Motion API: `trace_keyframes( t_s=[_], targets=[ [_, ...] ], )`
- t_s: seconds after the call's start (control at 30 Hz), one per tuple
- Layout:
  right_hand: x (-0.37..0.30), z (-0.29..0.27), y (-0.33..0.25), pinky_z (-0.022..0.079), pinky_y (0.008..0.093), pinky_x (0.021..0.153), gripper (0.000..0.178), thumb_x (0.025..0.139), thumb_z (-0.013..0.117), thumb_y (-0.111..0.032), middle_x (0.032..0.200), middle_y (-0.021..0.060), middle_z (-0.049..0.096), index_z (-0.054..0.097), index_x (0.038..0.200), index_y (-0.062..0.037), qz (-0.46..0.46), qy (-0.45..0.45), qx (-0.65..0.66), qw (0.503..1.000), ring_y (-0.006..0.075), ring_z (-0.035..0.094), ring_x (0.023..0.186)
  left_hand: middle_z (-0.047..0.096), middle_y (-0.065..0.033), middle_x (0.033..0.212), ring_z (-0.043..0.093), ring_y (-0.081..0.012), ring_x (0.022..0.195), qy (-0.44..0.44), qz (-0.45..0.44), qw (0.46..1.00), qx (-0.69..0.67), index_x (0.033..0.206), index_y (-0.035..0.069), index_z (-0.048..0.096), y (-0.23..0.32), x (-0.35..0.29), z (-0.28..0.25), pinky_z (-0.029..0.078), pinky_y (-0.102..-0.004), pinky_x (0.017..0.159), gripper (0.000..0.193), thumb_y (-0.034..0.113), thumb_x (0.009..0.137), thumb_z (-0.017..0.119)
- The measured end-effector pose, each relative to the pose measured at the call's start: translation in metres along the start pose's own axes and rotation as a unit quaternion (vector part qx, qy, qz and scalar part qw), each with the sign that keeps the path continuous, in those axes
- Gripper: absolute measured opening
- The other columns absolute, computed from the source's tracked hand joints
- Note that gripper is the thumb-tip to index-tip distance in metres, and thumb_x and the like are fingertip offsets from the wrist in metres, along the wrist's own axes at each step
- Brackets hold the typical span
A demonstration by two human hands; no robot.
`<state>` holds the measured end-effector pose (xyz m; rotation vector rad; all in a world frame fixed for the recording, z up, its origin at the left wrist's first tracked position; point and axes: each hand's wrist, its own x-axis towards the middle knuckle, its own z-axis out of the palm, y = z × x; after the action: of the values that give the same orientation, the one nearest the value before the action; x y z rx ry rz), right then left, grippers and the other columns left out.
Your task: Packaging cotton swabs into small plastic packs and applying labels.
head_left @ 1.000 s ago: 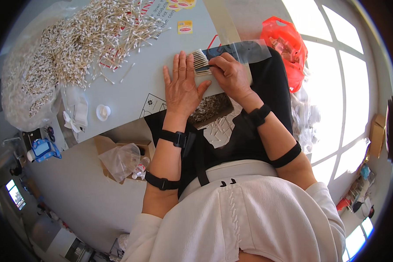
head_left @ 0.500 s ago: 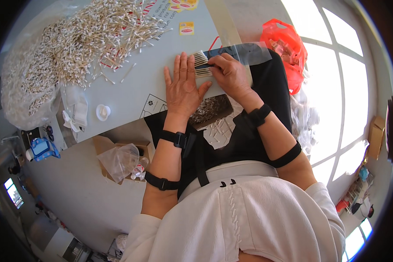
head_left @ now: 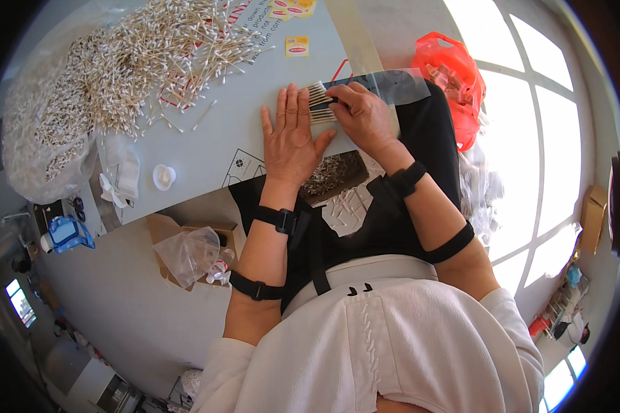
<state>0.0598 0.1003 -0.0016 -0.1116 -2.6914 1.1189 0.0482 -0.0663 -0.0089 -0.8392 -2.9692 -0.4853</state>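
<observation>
My left hand [head_left: 291, 141] lies flat on the table, fingers stretched out, against the left ends of a row of cotton swabs [head_left: 319, 115]. The swabs lie side by side, at the edge of a dark blue strip [head_left: 375, 81] with clear film at its right end. Over the row, my right hand [head_left: 365, 117] is closed in a pinch on a thin dark pointed tool [head_left: 329, 101], perhaps tweezers; its grip hides most of it. Further left, a big heap of loose cotton swabs [head_left: 151, 65] spills from a clear plastic bag [head_left: 21, 155].
A box of swabs [head_left: 365, 180] sits at the table edge by my lap, near a white piece with loose sticks [head_left: 344, 213]. A small white lid-like cup [head_left: 163, 177] and a yellow card [head_left: 297, 46] lie on the table. Right of it hangs a red plastic bag [head_left: 455, 86].
The dark tool's tip shows less between the swabs, and the right fingers sit slightly further left over the row. The left hand stays flat in place.
</observation>
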Motion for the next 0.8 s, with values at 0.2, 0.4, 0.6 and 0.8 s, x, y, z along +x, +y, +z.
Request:
trace_keyframes(
  t_s=[0.2,0.4,0.6,0.8],
  targets=[
    [0.0002,0.0006,-0.0007,0.05,0.0405,0.065,0.018,0.082,0.065,-0.014,0.083,0.008,0.061,0.067,0.101,-0.013,0.003,0.001,-0.011,1.0,0.03,0.063,0.076,0.025,-0.0133,0.157,0.021,-0.0287,0.147,-0.001,0.0,1.0,0.003,0.151,0.007,0.025,-0.0004,-0.0004,0.0008,0.012,-0.054,0.117,0.085,0.052,0.087,0.06],
    [-0.0003,0.0014,0.0022,0.05,0.0402,0.065,0.017,0.083,0.065,-0.014,0.083,0.0081,0.061,0.067,0.1,-0.0131,-0.006,-0.004,-0.019,1.0,0.0301,0.063,0.076,0.025,-0.0136,0.157,0.021,-0.0286,0.147,0.001,0.001,1.0,0.003,0.151,0.007,0.026,0.0002,0.0004,0.0004,0.012,-0.054,0.117,0.085,0.052,0.087,0.06],
    [0.0019,0.0011,-0.0016,0.051,0.0399,0.066,0.017,0.083,0.065,-0.015,0.084,0.0083,0.063,0.068,0.1,-0.0122,0.011,0.003,0.0,1.0,0.0305,0.064,0.077,0.026,-0.014,0.157,0.021,-0.0287,0.147,-0.001,-0.002,1.0,0.006,0.15,0.006,0.028,0.0,0.0001,-0.0007,0.012,-0.054,0.117,0.084,0.051,0.088,0.06],
    [0.0075,0.003,-0.002,0.051,0.0408,0.067,0.018,0.083,0.065,-0.015,0.087,0.0087,0.064,0.068,0.1,-0.0114,0.0,0.003,-0.02,1.0,0.0311,0.065,0.078,0.026,-0.014,0.157,0.021,-0.0284,0.147,0.001,-0.004,1.0,0.007,0.15,0.006,0.027,0.0,-0.0002,0.001,0.013,-0.0539,0.117,0.085,0.052,0.087,0.06]
  ],
)
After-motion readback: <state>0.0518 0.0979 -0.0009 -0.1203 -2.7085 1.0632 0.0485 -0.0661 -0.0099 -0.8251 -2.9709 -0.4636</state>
